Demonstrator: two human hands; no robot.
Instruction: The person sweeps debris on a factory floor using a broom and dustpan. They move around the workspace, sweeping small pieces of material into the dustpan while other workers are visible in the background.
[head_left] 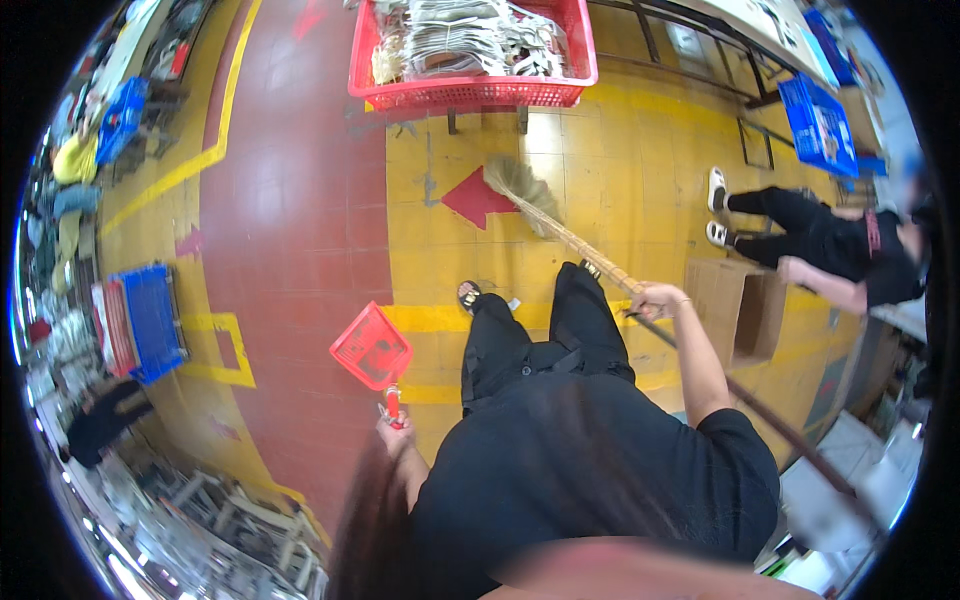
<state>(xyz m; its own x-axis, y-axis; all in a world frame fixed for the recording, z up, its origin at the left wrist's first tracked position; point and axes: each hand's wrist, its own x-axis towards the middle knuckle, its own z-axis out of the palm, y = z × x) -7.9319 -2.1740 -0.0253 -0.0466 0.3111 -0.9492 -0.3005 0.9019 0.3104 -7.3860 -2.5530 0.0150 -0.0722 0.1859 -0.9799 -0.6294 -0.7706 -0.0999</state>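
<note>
My left hand (396, 434) is wrapped round the handle of a red plastic dustpan (372, 346), held out beside my left leg with some dark dirt showing on its pan. My right hand (658, 301) grips the shaft of a long broom (575, 243) at my right side. The broom's straw head (522, 186) is on the yellow floor ahead of my feet, over part of a red floor arrow (478, 203). Its dark shaft runs back past my right arm.
Ahead stands a red basket (470, 95) piled with pale bundled pieces. At right are an open cardboard box (733, 305), a person in black (840, 240) and a blue crate (818, 122). Blue and red crates (148, 322) stand left, near another person (100, 425).
</note>
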